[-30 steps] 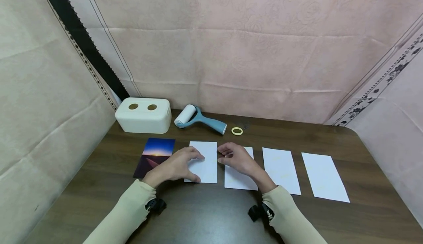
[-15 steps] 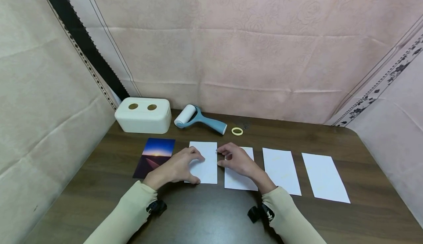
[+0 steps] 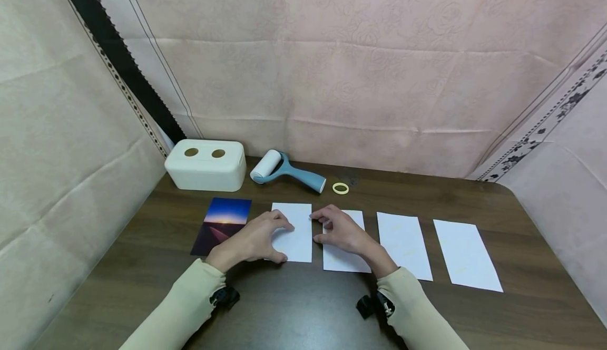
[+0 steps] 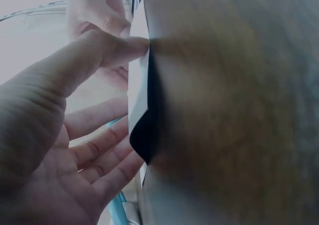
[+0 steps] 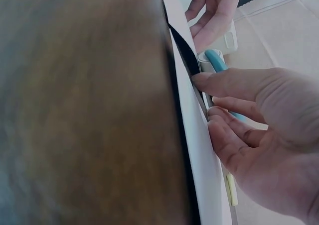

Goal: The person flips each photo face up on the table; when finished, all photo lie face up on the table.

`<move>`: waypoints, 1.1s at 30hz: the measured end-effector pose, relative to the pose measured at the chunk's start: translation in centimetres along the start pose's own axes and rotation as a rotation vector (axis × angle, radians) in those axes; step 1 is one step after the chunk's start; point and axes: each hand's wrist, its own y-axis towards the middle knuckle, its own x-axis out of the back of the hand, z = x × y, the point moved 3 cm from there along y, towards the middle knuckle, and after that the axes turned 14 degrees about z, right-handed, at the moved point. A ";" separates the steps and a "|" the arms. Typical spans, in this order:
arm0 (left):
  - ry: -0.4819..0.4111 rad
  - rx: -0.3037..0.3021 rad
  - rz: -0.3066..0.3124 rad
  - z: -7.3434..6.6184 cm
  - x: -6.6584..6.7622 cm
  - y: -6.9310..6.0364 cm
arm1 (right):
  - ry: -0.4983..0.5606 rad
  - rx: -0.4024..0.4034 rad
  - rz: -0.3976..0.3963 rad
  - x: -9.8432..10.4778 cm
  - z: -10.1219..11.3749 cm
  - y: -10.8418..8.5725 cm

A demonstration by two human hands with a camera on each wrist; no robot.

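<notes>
In the head view, my left hand (image 3: 258, 236) rests over a white card (image 3: 296, 234). Its thumb (image 4: 132, 48) touches the card's near edge, and its other fingers spread loosely. In the left wrist view, part of that card bows up off the table, its underside dark. My right hand (image 3: 343, 229) is at the card's right edge, above the second white card (image 3: 343, 260). In the right wrist view, the right thumb (image 5: 212, 83) touches a raised card edge. A gap shows between its thumb and index finger in the head view. The card partly hides the fingertip contacts.
Two more white cards (image 3: 404, 244) (image 3: 467, 255) with faint yellowish marks lie to the right. A sunset picture card (image 3: 227, 215) lies at left. Behind stand a white box (image 3: 206, 168) with two holes, a blue-handled lint roller (image 3: 289, 171) and a small yellow ring (image 3: 340, 188).
My right thumb and fingers have shifted very slightly at the card's edge. The left hand and the other things look the same.
</notes>
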 end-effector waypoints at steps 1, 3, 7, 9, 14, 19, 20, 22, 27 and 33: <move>0.001 -0.003 -0.002 0.0 0.0 0.0 | -0.003 0.000 0.003 0.0 0.0 0.0; -0.001 -0.005 -0.002 0.1 0.0 0.0 | -0.003 -0.003 0.007 0.0 0.0 -0.1; -0.003 -0.007 0.000 0.2 0.1 0.0 | -0.008 -0.006 0.008 0.0 0.1 -0.1; -0.003 -0.008 0.002 0.2 0.0 0.0 | -0.011 -0.005 0.003 0.0 0.1 -0.1; 0.005 -0.022 -0.001 0.2 0.1 0.1 | -0.003 -0.002 -0.009 0.0 0.1 0.0; -0.008 -0.048 -0.014 0.3 0.2 0.0 | 0.017 0.018 -0.033 0.0 -0.2 0.1; -0.016 -0.056 -0.018 0.3 0.3 0.0 | 0.025 0.019 -0.038 0.0 -0.2 0.1; -0.028 -0.076 -0.027 0.4 0.3 -0.1 | 0.040 0.016 -0.053 0.0 -0.2 0.0; -0.060 -0.143 -0.043 0.9 0.4 -0.2 | 0.054 0.000 -0.076 0.1 -0.2 -0.1; -0.137 -0.154 -0.022 1.2 0.5 -0.3 | 0.046 0.031 -0.069 0.1 -0.3 -0.1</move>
